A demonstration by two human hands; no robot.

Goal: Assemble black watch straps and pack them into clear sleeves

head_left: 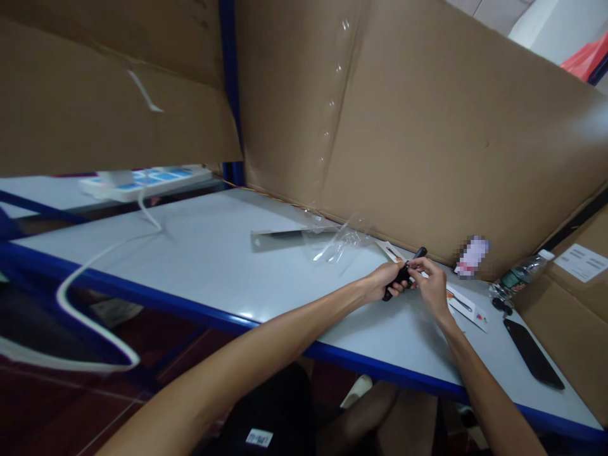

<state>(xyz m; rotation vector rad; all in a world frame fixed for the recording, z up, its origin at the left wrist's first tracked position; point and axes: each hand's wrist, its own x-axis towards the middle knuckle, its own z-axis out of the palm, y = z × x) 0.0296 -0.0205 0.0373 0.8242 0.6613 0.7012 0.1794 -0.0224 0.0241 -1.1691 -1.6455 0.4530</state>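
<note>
My left hand [387, 280] is wrapped round a black, rod-like object [418, 253] whose exact kind I cannot make out. One end of it points up and away, and the other sticks out below my fingers. My right hand [430, 278] is closed at the middle of the same object, its thumb and fingertips pinching there. Whether a smaller piece sits in that pinch is hidden. Under and behind my hands lie printed white cards [468, 308] with a picture of a dark tool on them.
Clear plastic wrapping [339, 244] and a flat sheet [285, 232] lie by the cardboard wall [418, 126]. On the right are a plastic bottle [520, 273], a small black item [501, 306] and a black phone [532, 353]. A white cable [90, 266] hangs past the blue table edge at left.
</note>
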